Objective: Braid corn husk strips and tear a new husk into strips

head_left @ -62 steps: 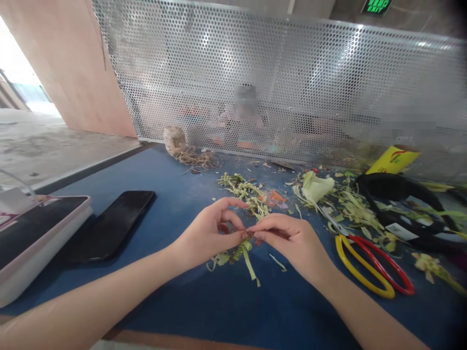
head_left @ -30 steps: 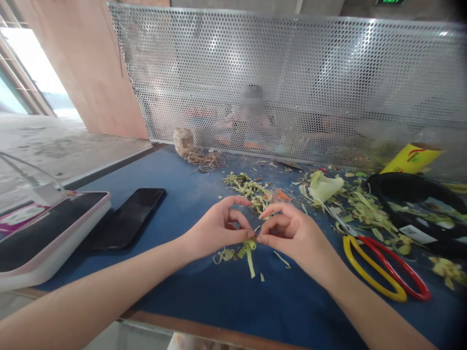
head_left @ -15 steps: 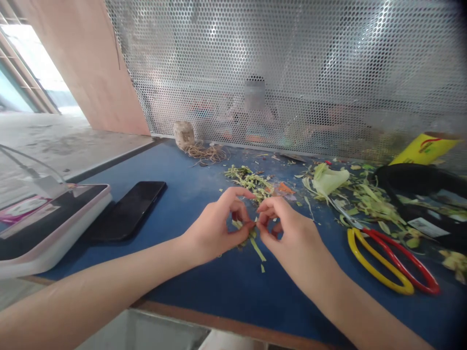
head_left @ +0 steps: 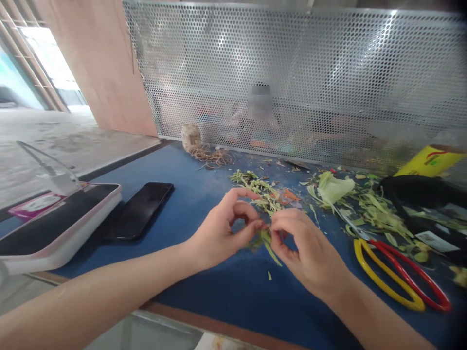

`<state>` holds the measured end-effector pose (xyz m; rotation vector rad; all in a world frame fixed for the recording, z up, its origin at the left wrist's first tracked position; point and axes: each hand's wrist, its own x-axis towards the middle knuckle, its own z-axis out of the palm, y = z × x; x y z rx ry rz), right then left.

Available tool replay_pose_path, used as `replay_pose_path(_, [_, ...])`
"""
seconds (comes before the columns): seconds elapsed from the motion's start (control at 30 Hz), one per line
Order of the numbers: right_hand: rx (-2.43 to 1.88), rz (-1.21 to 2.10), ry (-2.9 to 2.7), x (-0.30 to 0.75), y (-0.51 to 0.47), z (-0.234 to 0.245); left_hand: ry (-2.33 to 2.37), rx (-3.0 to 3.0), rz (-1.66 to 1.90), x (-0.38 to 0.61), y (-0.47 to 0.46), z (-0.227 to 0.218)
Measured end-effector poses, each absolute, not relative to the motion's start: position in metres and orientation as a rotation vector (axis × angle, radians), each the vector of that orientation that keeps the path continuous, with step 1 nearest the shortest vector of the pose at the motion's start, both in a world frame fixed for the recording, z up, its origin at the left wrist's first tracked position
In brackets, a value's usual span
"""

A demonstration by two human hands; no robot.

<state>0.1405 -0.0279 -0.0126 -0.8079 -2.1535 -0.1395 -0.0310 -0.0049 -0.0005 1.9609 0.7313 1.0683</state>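
Note:
My left hand and my right hand meet over the blue table, fingertips almost touching. Each is closed in a pinch; whatever lies between the fingertips is too small and blurred to name. Just below them are green plant strips, partly hidden by the fingers. A heap of pale green stem pieces lies right behind my hands, beside an orange scrap. To the right of my right hand, scissors with one yellow and one red handle rest on the table, blades pointing toward a pale green leaf.
On the left are a black phone and a white-rimmed tray. A twine roll with loose strands stands at the back, before a perforated metal panel. Leaf trimmings, a black container and a yellow tube sit right.
The view has shifted slightly, so most things appear a little further right. Both hands stay pinched close together; my right hand has turned slightly, its fingers curled more tightly.

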Motion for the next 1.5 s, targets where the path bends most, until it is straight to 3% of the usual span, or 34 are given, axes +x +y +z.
replay_pose_path(0.27, [-0.871,0.091,-2.077,0.140,-0.031,-0.012,0.602,2.064,1.127,-0.036,-0.007,0.001])
replay_pose_path(0.7, [-0.793,-0.013,-2.152,0.149,-0.032,-0.009,0.472,2.390,1.288,-0.044,-0.007,-0.001])
replay_pose_path(1.07, [-0.605,-0.032,-2.126,0.148,-0.032,-0.015,0.582,2.328,1.286,-0.041,-0.013,0.001])
replay_pose_path(1.33, [-0.894,-0.008,-2.054,0.143,-0.037,-0.015,0.679,2.388,1.339,-0.041,-0.010,-0.003])
replay_pose_path(1.5, [-1.041,0.292,-2.104,0.147,-0.035,-0.006,0.676,2.648,1.266,-0.046,-0.004,0.001])
